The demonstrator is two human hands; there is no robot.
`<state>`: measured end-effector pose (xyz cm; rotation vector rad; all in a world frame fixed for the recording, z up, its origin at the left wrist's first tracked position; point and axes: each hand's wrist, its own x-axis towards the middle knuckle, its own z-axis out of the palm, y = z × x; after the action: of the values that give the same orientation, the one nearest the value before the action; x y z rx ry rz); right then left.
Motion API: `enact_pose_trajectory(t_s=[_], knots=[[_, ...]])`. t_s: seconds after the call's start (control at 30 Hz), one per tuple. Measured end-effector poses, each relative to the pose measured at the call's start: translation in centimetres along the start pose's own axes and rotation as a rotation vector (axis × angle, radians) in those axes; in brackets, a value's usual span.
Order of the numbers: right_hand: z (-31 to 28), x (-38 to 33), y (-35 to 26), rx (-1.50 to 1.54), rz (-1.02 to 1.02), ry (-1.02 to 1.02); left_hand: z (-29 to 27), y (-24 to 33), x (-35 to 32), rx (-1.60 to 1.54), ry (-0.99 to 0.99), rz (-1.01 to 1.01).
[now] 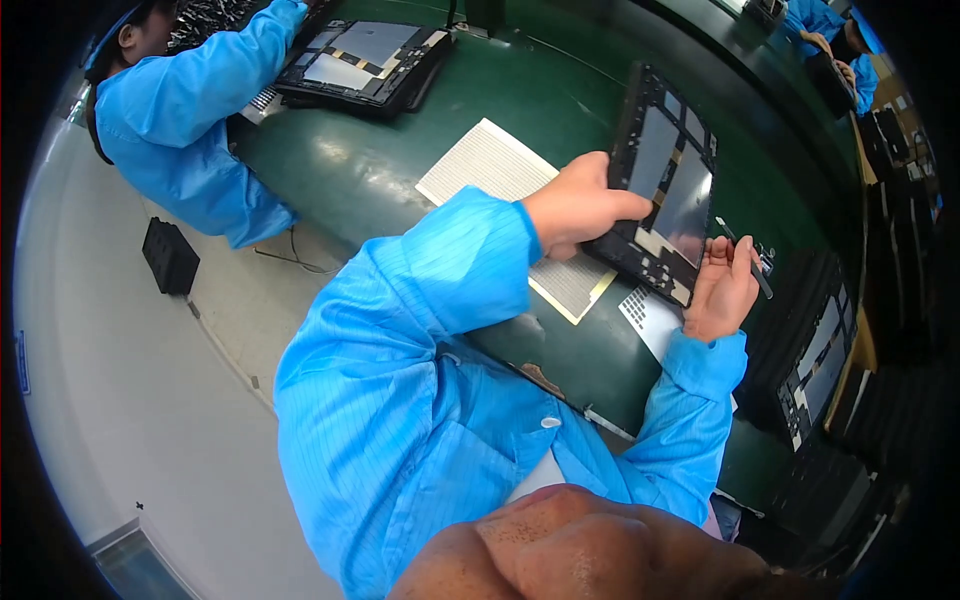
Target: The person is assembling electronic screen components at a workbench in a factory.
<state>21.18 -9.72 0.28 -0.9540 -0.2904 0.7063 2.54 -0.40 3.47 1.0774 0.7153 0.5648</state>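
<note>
My left hand (585,205) grips the left edge of a black tablet housing (664,185), its thumb lying over the inner face. The housing is tilted up above the bench, showing grey panels, a gold-brown flex strip and small parts along its rim. My right hand (722,290) is at its lower right edge, fingers curled around a slim dark tool (757,275) with a silver tip, perhaps tweezers. Whether the right fingertips also press on the housing is hard to tell. Beneath lie a cream sheet (490,165) with rows of small marks and a white perforated sheet (650,318).
Stacked black housings (815,350) stand on the right, and more housings (365,60) lie at the far left of the green bench (350,185). A co-worker in a blue sleeve (200,100) works there. Another person (835,60) is at the far right. A black box (171,256) sits on the floor.
</note>
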Motion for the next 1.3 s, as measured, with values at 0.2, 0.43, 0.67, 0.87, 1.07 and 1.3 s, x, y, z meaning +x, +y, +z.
enact_pose_trajectory(t_s=[0.2,0.43,0.67,0.87,1.07,1.3], knots=[[0.7,-0.8,-0.1,0.045,0.021,-0.114,-4.3,1.6,-5.8,-0.365,0.114,0.073],[0.3,-0.6,0.8,-0.146,0.079,-0.182,-10.6,2.3,-6.6,-0.65,0.439,0.425],[1.0,-1.3,1.1,-0.326,0.044,-0.231,-17.7,4.5,-4.7,-0.634,0.903,0.627],[1.5,-1.3,0.8,-0.349,0.064,-0.228,-22.7,5.1,-3.7,-0.681,1.003,0.659],[1.2,-1.3,0.8,-0.386,0.054,-0.248,-24.3,4.6,-4.8,-0.626,0.933,0.526],[1.4,-1.5,0.9,-0.429,0.051,-0.274,-24.9,2.9,-8.4,-0.376,0.857,0.163]])
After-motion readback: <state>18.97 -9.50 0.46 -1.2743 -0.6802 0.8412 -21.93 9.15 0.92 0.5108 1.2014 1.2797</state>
